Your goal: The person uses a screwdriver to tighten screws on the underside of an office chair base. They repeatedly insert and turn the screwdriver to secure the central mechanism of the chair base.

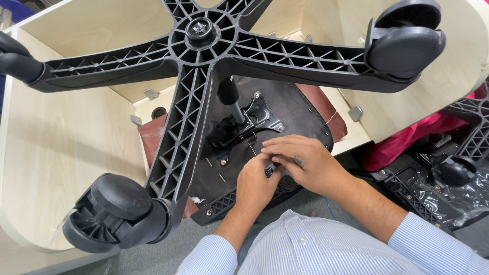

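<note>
An office chair lies upside down, its black five-star base (193,86) with castor wheels (117,214) pointing up at me. Below it shows the black underside of the seat (285,109) with a metal mechanism plate (260,118) and gas lift column (230,99). My left hand (254,186) and my right hand (305,160) meet at the seat's near edge, fingers pinched together over a small dark part (271,168) that they mostly hide. Loose screws (222,178) lie on the seat beside my left hand.
Pale wooden desk panels (56,147) with metal brackets (355,113) surround the chair. At the right lies another black chair base (473,140) on plastic wrap (433,193), next to red fabric (402,142). Grey carpet (153,257) covers the floor.
</note>
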